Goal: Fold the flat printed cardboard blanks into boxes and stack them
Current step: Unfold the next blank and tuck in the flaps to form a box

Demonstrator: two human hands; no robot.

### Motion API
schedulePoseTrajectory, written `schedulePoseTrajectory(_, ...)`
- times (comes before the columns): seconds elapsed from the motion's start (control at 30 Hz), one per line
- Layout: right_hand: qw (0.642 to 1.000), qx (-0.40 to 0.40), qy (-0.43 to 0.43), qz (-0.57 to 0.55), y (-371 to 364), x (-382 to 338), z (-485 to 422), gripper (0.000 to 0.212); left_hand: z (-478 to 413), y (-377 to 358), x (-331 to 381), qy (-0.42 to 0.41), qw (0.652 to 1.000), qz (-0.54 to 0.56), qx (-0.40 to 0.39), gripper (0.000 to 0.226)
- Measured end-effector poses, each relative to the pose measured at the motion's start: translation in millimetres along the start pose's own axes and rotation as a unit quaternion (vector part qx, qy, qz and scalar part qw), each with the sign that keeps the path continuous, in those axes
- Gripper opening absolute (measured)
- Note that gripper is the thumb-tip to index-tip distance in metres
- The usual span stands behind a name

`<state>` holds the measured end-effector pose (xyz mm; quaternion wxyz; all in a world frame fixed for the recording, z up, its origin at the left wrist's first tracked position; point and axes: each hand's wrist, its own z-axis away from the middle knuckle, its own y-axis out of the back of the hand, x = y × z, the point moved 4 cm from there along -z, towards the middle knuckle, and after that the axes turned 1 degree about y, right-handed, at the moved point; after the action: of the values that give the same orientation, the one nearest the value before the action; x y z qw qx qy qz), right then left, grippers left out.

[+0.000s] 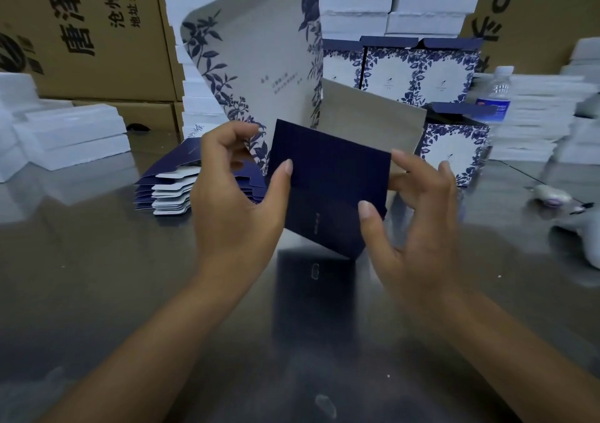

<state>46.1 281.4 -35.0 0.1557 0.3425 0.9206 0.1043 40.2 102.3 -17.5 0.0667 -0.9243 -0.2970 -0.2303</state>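
I hold a partly folded cardboard blank [328, 179] upright just above the shiny table [97, 276]. Its near panel is dark navy; a tall white flap with blue floral print [256, 65] rises behind it, and a plain grey flap sticks out to the right. My left hand [237, 195] grips the navy panel's left edge, thumb on the front. My right hand [418, 208] grips its right edge, thumb on the front too. A pile of flat navy blanks [168, 189] lies left of my hands. Folded floral boxes [451, 150] stand stacked behind on the right.
Large brown cartons [91, 33] stand at the back left and back right. White foam trays [71, 133] are piled on the left, behind the boxes and on the right. A water bottle [496, 98] stands at the right. Small objects lie at the table's right edge.
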Motion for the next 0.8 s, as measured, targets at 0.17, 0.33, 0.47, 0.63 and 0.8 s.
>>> schedulePoseTrajectory(0.17, 0.997, 0.052, 0.061, 0.022, 7.2, -13.5, -7.8, 0.041, -0.2, 2.7, 1.1, 0.010, 1.000, 0.007, 0.028, 0.034)
schedulePoseTrajectory(0.33, 0.987, 0.026, 0.111, 0.115, 1.9, -21.1, -6.6, 0.025, 0.6, 0.9, 0.4, 0.019, 1.000, 0.002, 0.017, 0.032)
schedulePoseTrajectory(0.47, 0.989, 0.038, 0.096, 0.109, 3.0, -18.7, -6.8, 0.028, 2.1, -5.3, 6.5, -0.033, 0.998, -0.006, -0.048, 0.017)
schedulePoseTrajectory(0.63, 0.995, 0.032, 0.057, 0.077, 5.3, -15.2, -5.7, 0.030, 11.5, -16.6, 9.5, -0.019, 0.987, 0.033, -0.155, 0.005)
schedulePoseTrajectory(0.8, 0.998, 0.021, 0.050, 0.029, 4.9, -15.4, -6.3, 0.027, 13.3, -21.7, 10.3, 0.031, 0.981, 0.058, -0.185, 0.010)
